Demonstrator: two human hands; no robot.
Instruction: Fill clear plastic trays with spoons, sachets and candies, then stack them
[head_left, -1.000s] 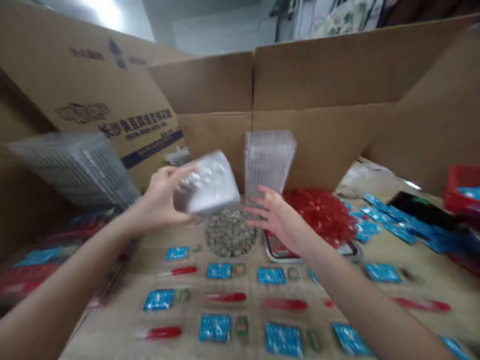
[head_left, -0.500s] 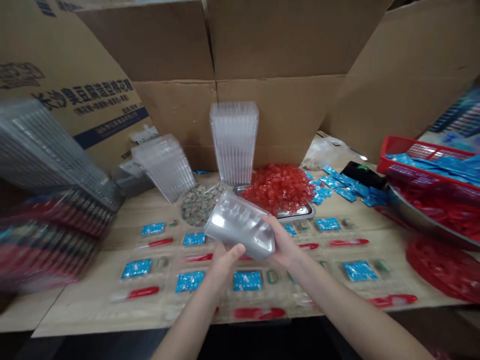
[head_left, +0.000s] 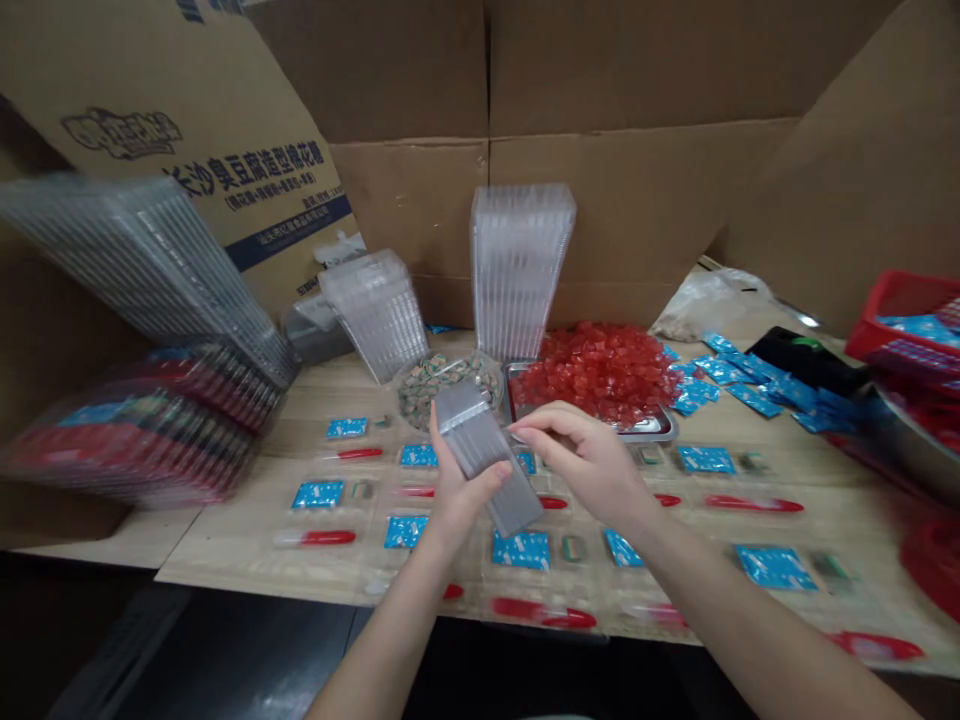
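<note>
My left hand (head_left: 456,495) is wrapped round a small stack of clear plastic trays (head_left: 476,432), held tilted above the table. My right hand (head_left: 585,460) is at the stack's right edge, thumb and fingers pinched together. Whether a tray edge is between those fingertips cannot be made out. Beneath the hands, clear trays lie in rows, holding blue packets (head_left: 521,550), small green-edged packets (head_left: 573,548) and red sticklike pieces (head_left: 328,537). Just behind the held stack sits a round clear container (head_left: 411,392) of small green-and-beige packets.
Tall stacks of clear trays (head_left: 517,270) stand at the back and left. Red wrapped pieces (head_left: 604,370) are heaped on a metal tray (head_left: 649,430). Blue packets (head_left: 754,398) lie scattered to the right, by a red basket (head_left: 874,315). Filled packs (head_left: 150,430) are piled at left.
The tray stack has turned from lying broadside to standing more on end. My right hand has moved from gripping its right end to pinching at its edge. The view has swung left.
</note>
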